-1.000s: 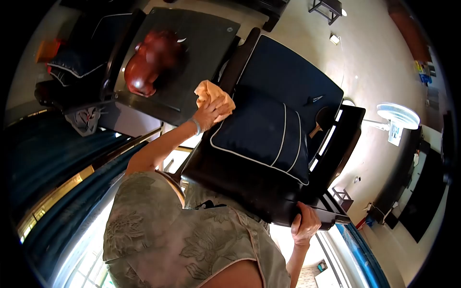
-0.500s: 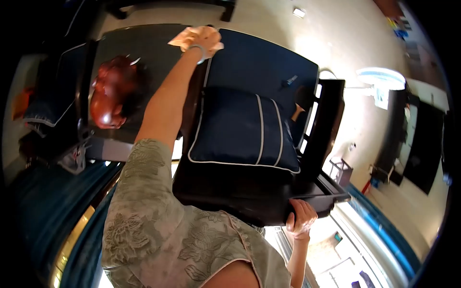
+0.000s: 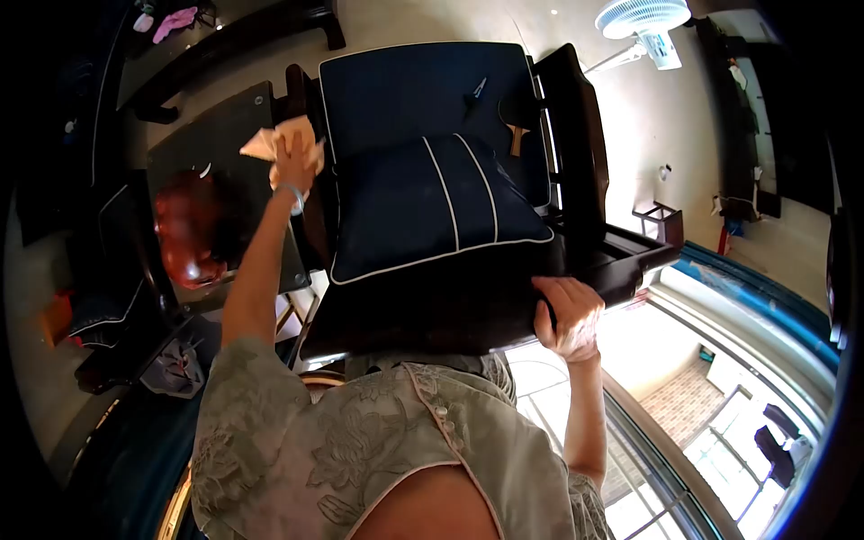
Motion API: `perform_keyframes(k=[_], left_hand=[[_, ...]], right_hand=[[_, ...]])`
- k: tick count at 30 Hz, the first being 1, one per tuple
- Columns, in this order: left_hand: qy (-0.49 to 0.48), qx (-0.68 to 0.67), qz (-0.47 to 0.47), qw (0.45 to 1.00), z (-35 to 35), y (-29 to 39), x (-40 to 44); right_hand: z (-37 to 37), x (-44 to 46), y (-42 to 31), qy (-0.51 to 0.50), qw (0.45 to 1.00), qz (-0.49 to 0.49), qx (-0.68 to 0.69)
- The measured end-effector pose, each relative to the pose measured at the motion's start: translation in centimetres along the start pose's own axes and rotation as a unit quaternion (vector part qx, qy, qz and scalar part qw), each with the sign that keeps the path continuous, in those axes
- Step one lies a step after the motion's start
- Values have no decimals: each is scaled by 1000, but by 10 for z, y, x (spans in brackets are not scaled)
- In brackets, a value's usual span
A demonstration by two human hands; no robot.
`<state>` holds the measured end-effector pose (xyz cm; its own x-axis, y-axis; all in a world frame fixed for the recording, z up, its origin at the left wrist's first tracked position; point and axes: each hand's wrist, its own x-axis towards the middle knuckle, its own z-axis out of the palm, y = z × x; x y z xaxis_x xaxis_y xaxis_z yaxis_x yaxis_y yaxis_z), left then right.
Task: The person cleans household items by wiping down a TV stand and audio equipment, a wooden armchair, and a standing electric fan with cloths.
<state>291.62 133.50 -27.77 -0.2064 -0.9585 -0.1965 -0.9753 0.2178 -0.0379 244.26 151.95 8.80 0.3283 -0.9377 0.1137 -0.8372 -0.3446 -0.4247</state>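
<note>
My left hand (image 3: 295, 166) is closed on a peach-coloured cloth (image 3: 263, 144), pressing it against the dark wooden armrest (image 3: 312, 211) of an armchair. Its fingers bunch the cloth, and a loose corner sticks out to the left. My right hand (image 3: 572, 319) grips the top edge of the chair's dark wooden back (image 3: 432, 310), fingers over the rail and thumb to the left. Between my hands a navy pillow (image 3: 396, 207) with white piping leans against the chair back. It lies on a navy seat cushion (image 3: 396, 90).
A wooden-handled paddle (image 3: 517, 135) and a small dark-blue item (image 3: 477, 94) rest on the seat. Left of the chair, a side table (image 3: 243, 112) bears a glossy red-brown carved piece (image 3: 189, 225). A white fan (image 3: 643, 22) stands at the upper right, near a small stool (image 3: 661, 220).
My left hand has drawn the cloth back toward me along the armrest from its far end. My right hand keeps hold of the chair back. The view has shifted.
</note>
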Motion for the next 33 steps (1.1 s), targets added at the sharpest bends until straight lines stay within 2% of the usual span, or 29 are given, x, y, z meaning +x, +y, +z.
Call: perform_keyframes(k=[1, 3, 4, 5, 6, 7, 9, 10, 11, 13, 15, 16, 17, 18, 19, 20, 21, 22, 23, 24, 25, 26, 27, 28, 29, 30, 31, 33], left_hand=[[47, -211, -74, 973, -16, 16, -30], [-16, -252, -104, 962, -23, 23, -73], [-92, -367, -68, 923, 12, -6, -87], [-178, -396, -52, 899, 9, -19, -94], [-264, -418, -39, 868, 5, -32, -101], [-352, -356, -53, 864, -38, -32, -113], [-331, -424, -32, 842, -100, -17, -128], [-286, -459, -96, 836, -122, -7, -135], [-202, -421, -132, 875, -184, 35, -145], [-105, -531, -40, 840, -235, 67, -156], [-15, -587, -32, 809, -309, 151, -175], [32, -617, -15, 786, -336, 196, -187], [58, -662, 6, 747, -356, 245, -199], [75, -665, 41, 742, -359, 279, -201], [44, -731, 65, 678, -374, 327, -210], [-29, -763, 69, 642, -381, 367, -218], [-73, -766, 102, 630, -372, 401, -220], [-171, -775, 170, 584, -361, 428, -219], [-147, -777, 226, 569, -358, 471, -227], [-219, -810, 185, 511, -355, 498, -229], [-258, -786, 232, 511, -342, 514, -220], [-283, -752, 239, 545, -347, 527, -217], [-307, -716, 245, 578, -354, 539, -214], [-311, -714, 249, 576, -361, 549, -209], [-253, -601, 264, 711, -368, 559, -204], [-184, -469, 269, 821, -370, 567, -197], [100, -395, 327, 853, -347, 573, -181], [266, -262, 305, 876, -353, 586, -155]], right_hand=[[0, -1, 0, 24, 1000, -13, 5], [1, -6, 2, 55, 998, -22, 10], [2, -8, 2, 65, 997, -25, 14], [1, -10, 2, 76, 997, -29, 14], [4, -13, 3, 91, 995, -39, 6], [8, -17, 4, 102, 994, -40, 14], [11, -21, 7, 118, 990, -72, 18], [11, -23, 8, 155, 984, -91, 22], [15, -27, 9, 183, 977, -100, 35], [17, -31, 10, 260, 955, -126, 67], [9, -46, 7, 265, 945, -114, 154], [12, -57, 11, 230, 945, -109, 205], [5, -68, 12, 234, 944, -114, 204], [-2, -80, 11, 221, 937, -94, 254], [-9, -90, 13, 207, 927, -71, 303], [-13, -100, 21, 198, 914, -88, 342], [-16, -114, 29, 216, 899, -80, 372], [-23, -127, 37, 229, 908, -44, 347], [-32, -142, 49, 241, 916, -6, 321], [-37, -159, 69, 260, 901, 14, 347], [-30, -176, 91, 246, 846, 41, 472], [-53, -195, 99, 225, 790, 100, 561], [-63, -212, 117, 216, 764, 140, 591], [-72, -230, 134, 208, 735, 180, 620], [-62, -248, 163, 212, 746, 205, 597], [-63, -260, 177, 245, 716, 237, 609], [-63, -271, 191, 276, 685, 267, 619], [-52, -287, 229, 324, 601, 297, 667]])
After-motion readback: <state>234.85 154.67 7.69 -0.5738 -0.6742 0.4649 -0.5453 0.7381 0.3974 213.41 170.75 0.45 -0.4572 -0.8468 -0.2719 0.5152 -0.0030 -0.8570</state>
